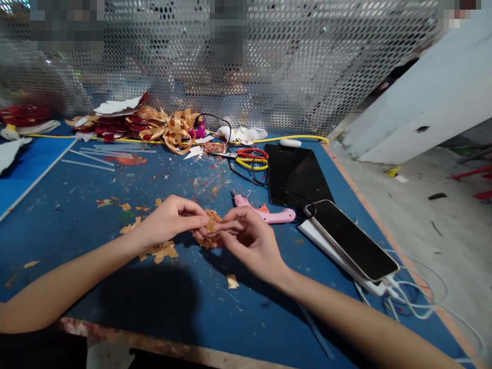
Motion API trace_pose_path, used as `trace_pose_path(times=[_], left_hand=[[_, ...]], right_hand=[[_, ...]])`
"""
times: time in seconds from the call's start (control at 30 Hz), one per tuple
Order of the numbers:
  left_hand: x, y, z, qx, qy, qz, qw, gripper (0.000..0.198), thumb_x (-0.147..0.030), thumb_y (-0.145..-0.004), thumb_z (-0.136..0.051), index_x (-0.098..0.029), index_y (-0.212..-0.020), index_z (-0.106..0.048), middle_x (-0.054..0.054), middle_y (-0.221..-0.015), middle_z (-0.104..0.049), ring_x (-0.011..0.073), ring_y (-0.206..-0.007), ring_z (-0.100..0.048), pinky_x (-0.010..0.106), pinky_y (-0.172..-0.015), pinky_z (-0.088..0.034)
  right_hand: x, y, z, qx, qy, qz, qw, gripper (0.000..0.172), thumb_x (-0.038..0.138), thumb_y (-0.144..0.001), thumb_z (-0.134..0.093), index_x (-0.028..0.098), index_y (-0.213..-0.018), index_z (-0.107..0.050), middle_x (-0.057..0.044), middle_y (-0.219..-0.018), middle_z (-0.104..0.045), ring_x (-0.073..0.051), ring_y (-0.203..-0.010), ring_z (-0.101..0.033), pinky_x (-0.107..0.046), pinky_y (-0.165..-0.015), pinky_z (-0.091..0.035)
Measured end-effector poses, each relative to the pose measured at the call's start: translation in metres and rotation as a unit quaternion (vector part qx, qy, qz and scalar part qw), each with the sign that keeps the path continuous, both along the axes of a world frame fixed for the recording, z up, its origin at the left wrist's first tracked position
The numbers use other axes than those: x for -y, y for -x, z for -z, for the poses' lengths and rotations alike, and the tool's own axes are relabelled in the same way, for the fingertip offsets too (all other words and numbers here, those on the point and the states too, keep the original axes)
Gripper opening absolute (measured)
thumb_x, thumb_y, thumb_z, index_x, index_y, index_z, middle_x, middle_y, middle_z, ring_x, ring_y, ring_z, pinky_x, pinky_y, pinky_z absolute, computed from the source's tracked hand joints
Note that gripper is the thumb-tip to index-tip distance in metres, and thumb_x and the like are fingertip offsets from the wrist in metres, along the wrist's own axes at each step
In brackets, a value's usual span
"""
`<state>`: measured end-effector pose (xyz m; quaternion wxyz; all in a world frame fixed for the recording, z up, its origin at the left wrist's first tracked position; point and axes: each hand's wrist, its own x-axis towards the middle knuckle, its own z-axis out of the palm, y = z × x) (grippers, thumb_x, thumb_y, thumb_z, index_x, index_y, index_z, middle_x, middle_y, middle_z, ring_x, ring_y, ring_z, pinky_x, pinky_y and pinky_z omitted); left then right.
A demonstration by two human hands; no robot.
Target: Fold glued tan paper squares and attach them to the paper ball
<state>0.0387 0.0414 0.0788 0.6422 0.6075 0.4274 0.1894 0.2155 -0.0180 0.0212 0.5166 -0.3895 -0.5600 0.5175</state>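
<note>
A small, shaggy golden-brown ball-like piece (208,243) is held between my two hands above the blue table. My left hand (175,221) is closed on its left side, with thumb and index fingertip at a flat gold ribbon scrap (210,226) on top. From the right, my right hand (255,242) has its fingers pressed to the same piece; the fingers partly cover it. Cut gold ribbon squares (161,251) lie under my left wrist, and a single ribbon square (232,281) lies below my right hand. Behind my right hand rests a pink glue gun (282,216).
Scissors (251,158) with red and yellow handles lie beside a black tablet (298,174). A phone (353,238) with white cables is at right. Glue sticks (111,148) and a gold ribbon heap (179,130) lie near the perforated metal screen (172,66).
</note>
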Motion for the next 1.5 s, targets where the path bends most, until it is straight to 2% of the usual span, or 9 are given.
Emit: trace_pose_path(times=[0.13,0.2,0.3,0.6,0.83,1.07,1.2,1.3,1.5], left_hand=[[0.002,0.001,-0.002,0.018,0.044,-0.001,0.999,0.010,-0.020,-0.073,-0.066,-0.013,-0.067,-0.070,0.001,-0.059,-0.069,0.0102,-0.055,-0.063,0.021,-0.059,-0.050],[0.003,0.001,-0.002,0.023,0.059,0.004,0.998,0.011,-0.020,-0.073,-0.066,-0.013,-0.066,-0.071,0.001,-0.060,-0.069,0.0099,-0.055,-0.063,0.020,-0.058,-0.050],[0.005,0.000,-0.002,0.020,0.066,0.008,0.998,0.011,-0.018,-0.072,-0.065,-0.013,-0.063,-0.071,0.001,-0.058,-0.069,0.0098,-0.054,-0.063,0.020,-0.058,-0.050],[0.007,-0.002,-0.004,-0.026,-0.015,0.002,1.000,0.013,-0.016,-0.072,-0.063,-0.014,-0.062,-0.070,0.000,-0.056,-0.068,0.0114,-0.053,-0.064,0.021,-0.060,-0.053],[0.010,0.000,0.002,-0.068,-0.143,0.002,0.987,0.012,-0.017,-0.072,-0.062,-0.015,-0.062,-0.070,0.000,-0.058,-0.070,0.0122,-0.054,-0.065,0.019,-0.055,-0.051],[0.011,0.001,0.005,-0.078,-0.176,0.020,0.981,0.014,-0.020,-0.075,-0.061,-0.016,-0.065,-0.070,0.000,-0.059,-0.070,0.0125,-0.055,-0.065,0.019,-0.054,-0.049],[0.013,0.000,0.012,-0.049,-0.257,-0.012,0.965,0.016,-0.027,-0.083,-0.058,-0.018,-0.082,-0.071,0.001,-0.076,-0.073,0.0134,-0.067,-0.066,0.022,-0.061,-0.051],[0.019,-0.002,0.023,-0.029,-0.342,-0.049,0.938,0.012,-0.023,-0.080,-0.064,-0.020,-0.091,-0.067,0.001,-0.088,-0.072,0.0136,-0.079,-0.066,0.024,-0.073,-0.052],[0.030,-0.008,0.039,0.049,-0.408,-0.110,0.905,0.021,-0.013,-0.077,-0.069,-0.019,-0.093,-0.057,0.001,-0.089,-0.070,0.0114,-0.085,-0.068,0.022,-0.080,-0.054]], right_hand=[[-0.007,-0.013,0.004,0.139,-0.177,-0.003,0.974,0.022,0.016,-0.085,-0.059,0.030,-0.101,-0.064,-0.001,-0.096,-0.073,-0.018,-0.088,-0.070,-0.035,-0.079,-0.057],[-0.010,-0.017,0.004,0.147,-0.198,-0.014,0.969,0.023,0.015,-0.083,-0.061,0.033,-0.096,-0.069,0.001,-0.095,-0.074,-0.018,-0.088,-0.070,-0.034,-0.081,-0.057],[-0.012,-0.019,0.003,0.156,-0.235,-0.028,0.959,0.024,0.015,-0.082,-0.063,0.034,-0.093,-0.072,0.004,-0.092,-0.074,-0.016,-0.082,-0.071,-0.028,-0.074,-0.059],[-0.016,-0.018,0.005,0.166,-0.385,-0.026,0.907,0.019,0.009,-0.084,-0.059,0.019,-0.097,-0.069,-0.008,-0.094,-0.073,-0.014,-0.087,-0.069,-0.026,-0.076,-0.058],[-0.012,-0.010,-0.003,0.180,-0.355,0.035,0.917,0.015,0.006,-0.082,-0.061,0.018,-0.089,-0.065,-0.006,-0.083,-0.072,-0.014,-0.082,-0.069,-0.027,-0.074,-0.059],[-0.009,-0.008,0.004,0.152,-0.276,0.065,0.947,0.014,0.008,-0.079,-0.064,0.021,-0.083,-0.065,-0.001,-0.078,-0.071,-0.013,-0.072,-0.069,-0.026,-0.068,-0.059],[-0.006,-0.003,0.004,0.096,-0.191,0.115,0.970,0.014,0.013,-0.078,-0.066,0.022,-0.084,-0.056,0.001,-0.074,-0.067,-0.012,-0.064,-0.067,-0.024,-0.058,-0.058],[-0.005,-0.001,0.001,0.059,-0.142,0.141,0.978,0.017,0.016,-0.079,-0.066,0.022,-0.081,-0.050,0.001,-0.075,-0.067,-0.010,-0.062,-0.065,-0.023,-0.055,-0.056],[-0.002,0.001,0.001,0.027,-0.095,0.144,0.985,0.020,0.019,-0.076,-0.069,0.022,-0.077,-0.050,0.000,-0.074,-0.067,-0.011,-0.061,-0.064,-0.023,-0.052,-0.053]])
